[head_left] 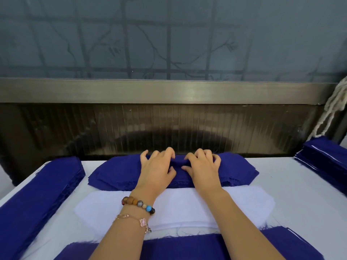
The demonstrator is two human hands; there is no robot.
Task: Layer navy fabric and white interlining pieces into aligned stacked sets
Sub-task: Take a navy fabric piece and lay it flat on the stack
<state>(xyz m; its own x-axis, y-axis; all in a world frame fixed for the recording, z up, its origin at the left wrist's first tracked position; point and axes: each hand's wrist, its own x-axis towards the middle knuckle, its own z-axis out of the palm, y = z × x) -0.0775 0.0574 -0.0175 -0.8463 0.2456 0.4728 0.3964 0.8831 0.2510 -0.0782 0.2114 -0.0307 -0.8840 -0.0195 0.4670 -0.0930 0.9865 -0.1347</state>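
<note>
Navy piece [187, 247], white interlining [178, 205]; left hand [155, 170], right hand [203, 170], pinch grip on navy stack [116, 175].

2 bare forearms, jewellery on 1 wrist.
Behind the left hand [156, 171], a beaded bracelet [139, 203] of brown, grey, cream, blue and black beads, then a thin gold chain bracelet [129, 217] with a pink clover charm [143, 222].

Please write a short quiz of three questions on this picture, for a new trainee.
1. True or false: the white interlining stack lies farther from the person than the central navy stack.
2. Which wrist wears the bead bracelet? A left; B right; C both.
3. Fill in: the left hand and right hand both pinch the ____ stack.
Key: 1 false; 2 A; 3 navy.
</note>
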